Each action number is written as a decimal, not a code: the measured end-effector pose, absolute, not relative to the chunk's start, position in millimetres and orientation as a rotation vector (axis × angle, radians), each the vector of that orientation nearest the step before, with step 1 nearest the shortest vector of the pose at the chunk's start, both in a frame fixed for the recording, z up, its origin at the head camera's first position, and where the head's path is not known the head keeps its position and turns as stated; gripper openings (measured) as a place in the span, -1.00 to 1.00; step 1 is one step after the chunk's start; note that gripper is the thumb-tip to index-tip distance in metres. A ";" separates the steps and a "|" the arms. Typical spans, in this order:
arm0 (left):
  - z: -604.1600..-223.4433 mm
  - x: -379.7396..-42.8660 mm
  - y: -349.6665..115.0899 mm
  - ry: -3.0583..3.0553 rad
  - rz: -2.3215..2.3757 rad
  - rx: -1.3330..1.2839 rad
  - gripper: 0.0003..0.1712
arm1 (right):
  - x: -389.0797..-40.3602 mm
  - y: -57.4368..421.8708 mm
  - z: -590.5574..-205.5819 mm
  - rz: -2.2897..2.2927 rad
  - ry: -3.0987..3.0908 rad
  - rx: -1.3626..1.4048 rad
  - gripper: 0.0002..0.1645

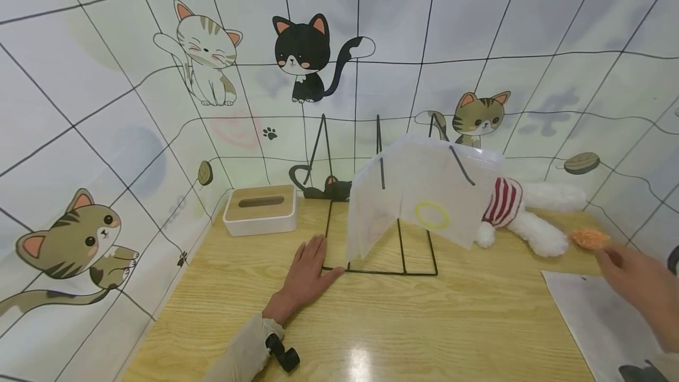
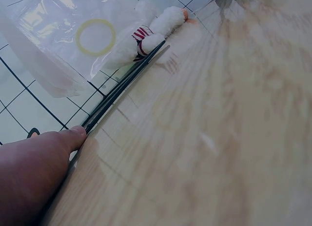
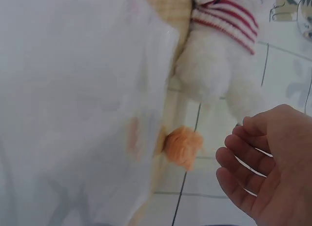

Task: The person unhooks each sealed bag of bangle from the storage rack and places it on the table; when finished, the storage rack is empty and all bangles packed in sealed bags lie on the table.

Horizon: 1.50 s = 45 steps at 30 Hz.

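In the head view, one rack (image 1: 401, 246) is seen on the table (image 1: 318, 323), with three upright loops. Plastic (image 1: 371, 205), marked with one yellow ring (image 1: 416, 213), is draped over its right part; whether it is one piece or more cannot be told. One toy (image 1: 504, 208) is laid to the right of the rack, partly covered by the plastic, its two legs pointed away. Farther right of the rack, one orange puff (image 1: 590, 239) is placed, with one sheet (image 1: 589, 323) nearer the front. One box (image 1: 260, 217) is set left of the rack. Five cats (image 1: 302, 46) are printed on the wall (image 1: 398, 22). The left hand (image 1: 305, 279) is laid flat at the rack's front left corner, its fingers straight; the right hand (image 1: 636, 282) is held well right of the rack, just beside the puff.

In the left wrist view, one thumb is seen touching the rack's bar; the other fingers are hidden. One ring and one toy are shown beyond.

In the right wrist view, the right hand's fingers are loosely curved, with nothing held. The puff is separated from them by a gap; one toy and one sheet are also seen.
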<state>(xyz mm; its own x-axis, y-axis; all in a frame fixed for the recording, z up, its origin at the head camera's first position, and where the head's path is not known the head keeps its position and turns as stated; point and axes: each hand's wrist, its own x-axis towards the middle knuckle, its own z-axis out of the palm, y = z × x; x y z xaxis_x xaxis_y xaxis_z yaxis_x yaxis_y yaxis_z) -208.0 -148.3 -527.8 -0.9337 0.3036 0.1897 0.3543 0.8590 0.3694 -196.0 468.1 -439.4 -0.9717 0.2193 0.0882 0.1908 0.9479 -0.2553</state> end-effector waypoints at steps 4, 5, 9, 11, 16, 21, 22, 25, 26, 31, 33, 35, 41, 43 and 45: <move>-527.5 -209.1 -149.0 -2.912 -0.602 -0.512 0.04 | -196.9 447.4 -430.5 0.349 -2.880 -0.091 -0.46; -527.3 -209.1 -149.0 -2.911 -0.603 -0.512 0.04 | -197.8 441.6 -429.4 0.357 -2.853 -0.051 -0.47; -526.7 -208.5 -148.8 -2.904 -0.613 -0.518 0.04 | -200.8 416.2 -422.1 0.426 -2.800 0.031 -0.48; -526.9 -208.3 -148.7 -2.903 -0.617 -0.518 0.04 | -202.0 404.3 -417.5 0.455 -2.756 0.083 -0.49; -528.1 -209.0 -148.3 -2.907 -0.607 -0.514 0.05 | -204.3 375.2 -406.7 0.584 -2.609 0.204 -0.60; -527.6 -208.6 -148.3 -2.900 -0.614 -0.522 0.04 | -210.7 345.5 -401.9 0.760 -2.521 0.318 -0.71; -527.8 -208.5 -148.5 -2.901 -0.612 -0.523 0.04 | -212.6 339.6 -400.4 0.786 -2.506 0.344 -0.72; -527.5 -208.0 -148.9 -2.900 -0.611 -0.523 0.03 | -217.7 324.2 -393.2 0.865 -2.466 0.384 -0.73; -527.6 -208.0 -149.0 -2.897 -0.613 -0.524 0.03 | -219.0 319.4 -390.2 0.886 -2.450 0.382 -0.74; -527.2 -207.8 -149.1 -2.904 -0.621 -0.520 0.04 | -227.0 296.3 -374.7 1.093 -2.317 0.330 -0.69; -527.3 -207.5 -149.1 -2.904 -0.621 -0.519 0.04 | -231.0 288.9 -369.6 1.186 -2.271 0.336 -0.65; -527.2 -207.3 -149.4 -2.907 -0.625 -0.514 0.04 | -234.1 283.3 -364.7 1.259 -2.255 0.365 -0.60; -526.7 -207.7 -149.9 -2.898 -0.625 -0.511 0.04 | -239.0 271.7 -351.8 1.321 -2.236 0.359 -0.62; -526.5 -207.9 -149.5 -2.902 -0.625 -0.513 0.04 | -239.1 268.1 -348.5 1.331 -2.214 0.333 -0.66; -526.6 -208.1 -149.0 -2.900 -0.633 -0.519 0.04 | -238.9 264.5 -346.4 1.334 -2.196 0.308 -0.71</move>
